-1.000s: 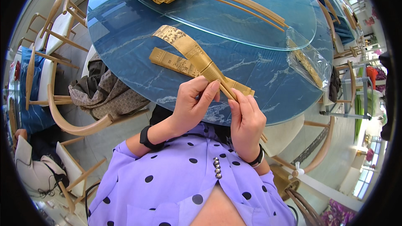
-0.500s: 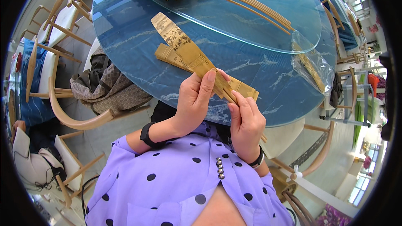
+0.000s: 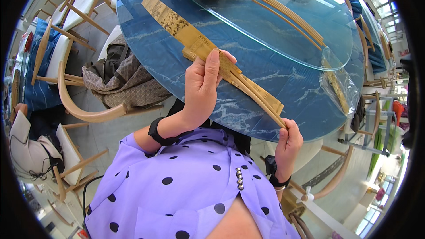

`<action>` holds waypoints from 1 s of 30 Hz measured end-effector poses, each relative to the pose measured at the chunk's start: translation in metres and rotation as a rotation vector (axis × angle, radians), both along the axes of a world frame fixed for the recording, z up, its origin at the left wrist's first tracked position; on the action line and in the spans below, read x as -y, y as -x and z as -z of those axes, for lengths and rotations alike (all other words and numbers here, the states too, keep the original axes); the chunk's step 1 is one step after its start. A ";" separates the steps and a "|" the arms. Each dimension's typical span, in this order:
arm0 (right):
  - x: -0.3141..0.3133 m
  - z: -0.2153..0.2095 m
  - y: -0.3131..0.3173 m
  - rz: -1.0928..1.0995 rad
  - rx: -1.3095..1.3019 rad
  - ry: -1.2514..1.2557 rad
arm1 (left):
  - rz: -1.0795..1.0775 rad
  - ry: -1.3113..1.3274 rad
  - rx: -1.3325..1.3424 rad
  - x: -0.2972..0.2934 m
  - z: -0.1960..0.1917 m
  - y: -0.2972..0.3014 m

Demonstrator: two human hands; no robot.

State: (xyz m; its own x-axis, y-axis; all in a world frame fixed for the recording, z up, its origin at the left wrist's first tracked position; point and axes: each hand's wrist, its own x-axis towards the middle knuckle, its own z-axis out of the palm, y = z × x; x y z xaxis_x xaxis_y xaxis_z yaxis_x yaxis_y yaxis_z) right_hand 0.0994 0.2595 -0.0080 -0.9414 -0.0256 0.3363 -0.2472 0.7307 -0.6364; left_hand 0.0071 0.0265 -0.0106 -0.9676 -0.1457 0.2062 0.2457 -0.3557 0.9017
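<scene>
Since half a second ago, the right hand (image 3: 288, 145) has slid down and right, away from the left hand (image 3: 200, 86), and more of the wooden sticks (image 3: 255, 98) shows between them. Furthest left, the printed gold sleeve (image 3: 173, 23) points its free end up and away over the blue table (image 3: 148, 46); the left hand pinches its lower part, thumb on top. The sticks run from that end toward the lower right, with a second gold sleeve (image 3: 267, 99) just behind them, and the right hand's fingertips grip their far ends
</scene>
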 end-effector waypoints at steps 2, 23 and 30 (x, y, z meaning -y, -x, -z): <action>0.004 0.000 -0.002 0.000 0.000 0.006 | 0.038 -0.003 0.021 -0.002 -0.001 0.000; 0.021 0.006 -0.003 0.029 -0.081 0.024 | -0.050 0.077 0.012 0.003 0.012 0.010; 0.024 0.002 -0.002 -0.009 -0.053 0.070 | -0.079 0.002 -0.042 -0.002 0.007 0.005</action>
